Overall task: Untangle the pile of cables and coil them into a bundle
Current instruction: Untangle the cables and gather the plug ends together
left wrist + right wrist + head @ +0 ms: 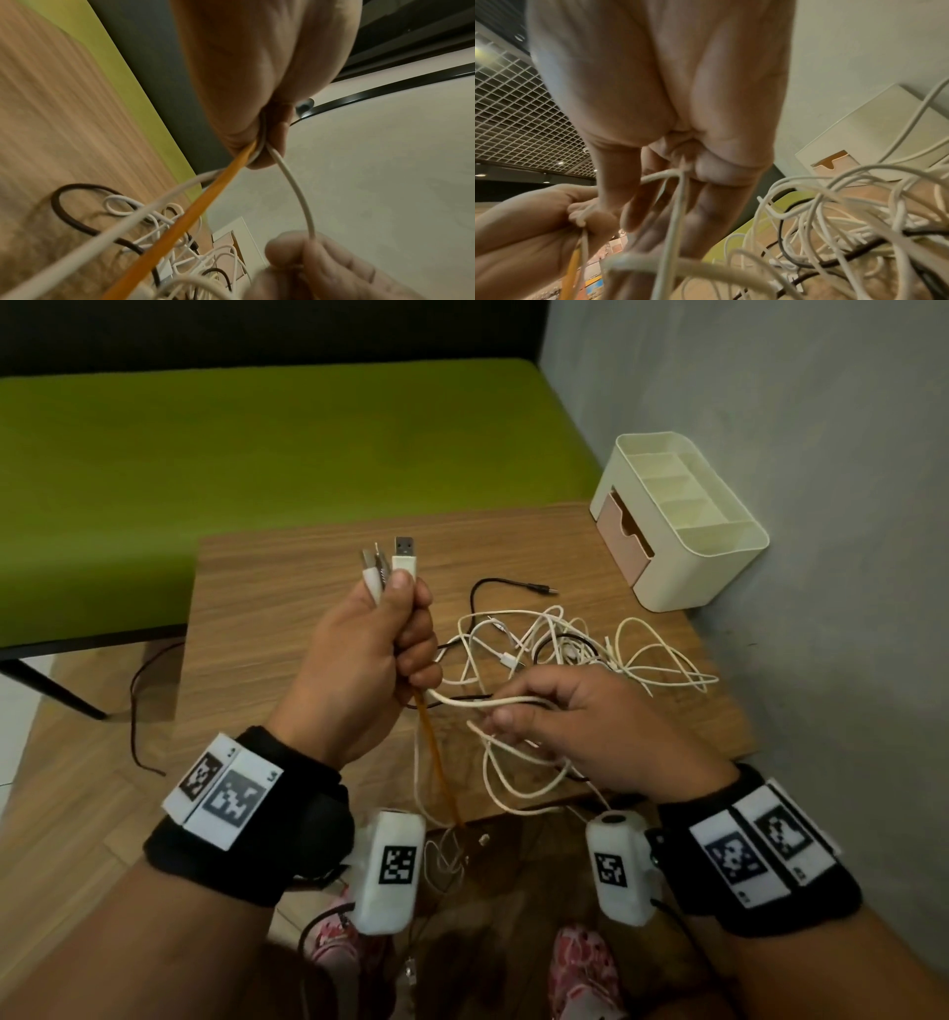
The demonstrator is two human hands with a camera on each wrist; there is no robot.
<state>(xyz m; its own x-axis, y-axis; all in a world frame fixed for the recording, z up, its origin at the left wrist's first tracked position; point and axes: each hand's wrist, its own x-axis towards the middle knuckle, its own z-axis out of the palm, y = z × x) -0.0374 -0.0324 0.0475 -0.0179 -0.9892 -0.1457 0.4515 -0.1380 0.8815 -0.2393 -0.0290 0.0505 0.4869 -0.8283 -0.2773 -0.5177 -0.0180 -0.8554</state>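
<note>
Gathering plug ends, with most of the untangling still to do by the look of it. Left hand (377,644) raised above the tabletop (287,588), grip closed in a fist round several cable ends, a white USB plug (404,557) sticking up out of it, an orange cable (436,752) and white ones trailing down below. Right hand (580,716) just beside, fingers curled round a white cable (493,703) running from the fist, with loops hanging off the near edge. Remaining pile of cables (560,649) loose on the tabletop, white strands crossed by a black cable (513,585), near the cream organiser (683,516). Best to keep the fist firm, slide along one strand at a time, lift crossings free rather than tug, since pulling hard probably tightens knots.
</note>
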